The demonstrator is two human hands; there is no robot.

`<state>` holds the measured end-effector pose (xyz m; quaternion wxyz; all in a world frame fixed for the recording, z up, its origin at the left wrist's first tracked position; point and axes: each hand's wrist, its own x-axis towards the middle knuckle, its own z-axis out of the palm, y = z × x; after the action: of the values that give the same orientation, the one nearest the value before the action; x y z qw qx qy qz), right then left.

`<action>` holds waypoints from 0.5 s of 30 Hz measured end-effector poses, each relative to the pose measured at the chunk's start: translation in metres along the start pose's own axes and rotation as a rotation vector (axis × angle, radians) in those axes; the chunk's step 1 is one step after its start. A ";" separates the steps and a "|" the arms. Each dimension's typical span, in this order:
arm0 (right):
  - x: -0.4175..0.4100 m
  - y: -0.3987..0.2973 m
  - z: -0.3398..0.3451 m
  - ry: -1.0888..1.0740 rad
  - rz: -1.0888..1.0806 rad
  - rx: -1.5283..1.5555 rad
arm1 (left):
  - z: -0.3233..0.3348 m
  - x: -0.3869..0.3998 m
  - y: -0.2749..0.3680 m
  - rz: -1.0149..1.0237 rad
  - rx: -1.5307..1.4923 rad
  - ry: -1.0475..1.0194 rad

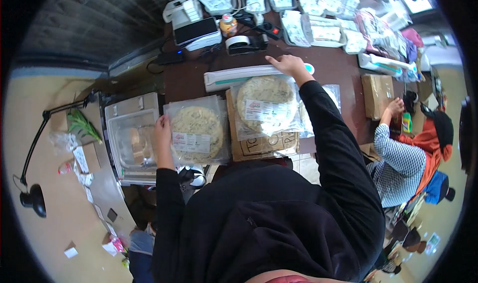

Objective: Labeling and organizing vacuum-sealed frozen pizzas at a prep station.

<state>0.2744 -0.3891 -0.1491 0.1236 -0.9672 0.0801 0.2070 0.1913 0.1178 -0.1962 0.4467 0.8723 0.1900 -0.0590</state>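
Note:
My left hand (163,133) pinches the left edge of a clear plastic bag holding a round flatbread (196,128) with a printed label. My right hand (290,65) rests across the right part of a white and teal impulse sealer (227,77), thumb spread out. Another bagged, labelled flatbread (267,96) lies directly before the sealer, its top edge close against it. That bag is on a cardboard box (257,150) with handwriting. Partly hidden behind my right forearm is a further clear bag (332,96) with pale contents.
A tape dispenser (246,44), a bottle (228,25), a power strip (269,29) and bundles of printed packets (325,32) line the table's far side. A plastic bin (132,133) stands left. At right, a co-worker (403,159) reaches beside a carton (377,96).

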 end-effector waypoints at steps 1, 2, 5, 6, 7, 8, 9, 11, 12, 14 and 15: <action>-0.002 -0.002 -0.004 -0.038 0.010 -0.003 | -0.001 -0.005 0.005 0.012 -0.002 -0.026; -0.005 -0.005 -0.008 -0.075 0.018 -0.003 | -0.004 -0.010 0.012 -0.002 0.086 -0.017; -0.007 -0.008 -0.010 -0.054 0.008 0.003 | -0.007 -0.014 -0.002 -0.009 0.195 0.004; -0.008 -0.009 -0.009 -0.048 0.022 0.001 | -0.008 -0.011 -0.013 -0.016 0.227 0.033; -0.009 -0.010 -0.010 -0.014 -0.002 0.018 | -0.008 -0.009 -0.021 -0.005 0.222 0.021; -0.009 -0.010 -0.008 0.019 -0.029 0.036 | -0.007 -0.008 -0.022 0.022 0.177 0.037; -0.009 -0.010 -0.007 0.016 -0.013 0.023 | -0.006 -0.007 -0.023 0.048 0.133 0.055; -0.012 -0.009 -0.007 0.030 -0.014 0.041 | -0.006 -0.010 -0.015 0.024 0.205 0.048; -0.014 -0.008 -0.006 0.040 -0.027 0.058 | -0.006 -0.013 -0.007 -0.008 0.279 0.050; -0.018 -0.007 -0.010 0.005 -0.019 0.042 | -0.002 -0.009 -0.005 0.006 0.260 0.060; -0.021 -0.007 -0.011 0.078 -0.024 0.079 | -0.002 -0.008 -0.003 0.015 0.239 0.075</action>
<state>0.2607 -0.3829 -0.1290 0.1607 -0.9698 0.0811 0.1643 0.1822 0.1186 -0.1952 0.3327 0.9223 0.1916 -0.0453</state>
